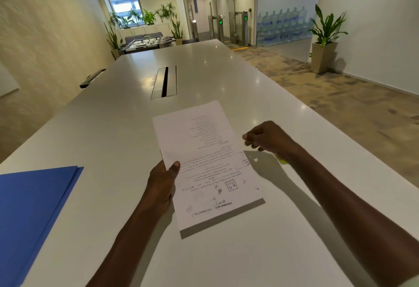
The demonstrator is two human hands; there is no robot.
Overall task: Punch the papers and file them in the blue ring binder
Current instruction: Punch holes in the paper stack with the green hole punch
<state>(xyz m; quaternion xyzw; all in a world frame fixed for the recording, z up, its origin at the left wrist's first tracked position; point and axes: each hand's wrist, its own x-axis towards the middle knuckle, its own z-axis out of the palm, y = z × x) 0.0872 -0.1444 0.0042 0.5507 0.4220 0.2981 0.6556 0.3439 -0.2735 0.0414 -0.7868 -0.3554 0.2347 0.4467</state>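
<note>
The papers (pixel 204 164) sit above the white worktop (pixel 272 252), their printed side up and the text upside down to the person, with a grey strip along the near edge. The left hand (pixel 162 187) has its grip clamped on the left edge of the sheets, thumb on top and fingers underneath. The right hand (pixel 265 138) hovers just beside the right edge, fingers loosely curled and holding nothing, apart from the sheets. A sliver of something yellow-green (pixel 281 161) peeps out under the right wrist; I cannot tell what it is. The blue ring binder (pixel 29 214) lies closed at the near left, running off the frame. Farther along, a cable hatch (pixel 164 82) is set into the worktop with its slot open.
</note>
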